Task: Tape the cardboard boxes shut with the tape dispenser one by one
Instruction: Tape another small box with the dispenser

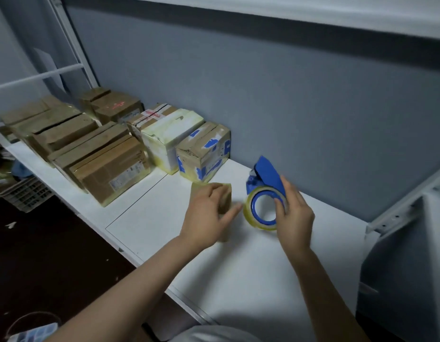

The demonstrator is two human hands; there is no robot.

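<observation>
One box (226, 195) in left hand (206, 216), tape dispenser (267, 176) in right hand (296, 219), mid table (238, 270).

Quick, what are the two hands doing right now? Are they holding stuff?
Left hand: grips the small cardboard box, fingers curled over its top.
Right hand: holds the blue tape dispenser at its tape roll.

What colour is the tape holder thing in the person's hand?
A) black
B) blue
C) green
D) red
B: the tape dispenser that the right hand grips is blue, with a yellowish roll of tape on it, while the left hand holds a small cardboard box.
</observation>
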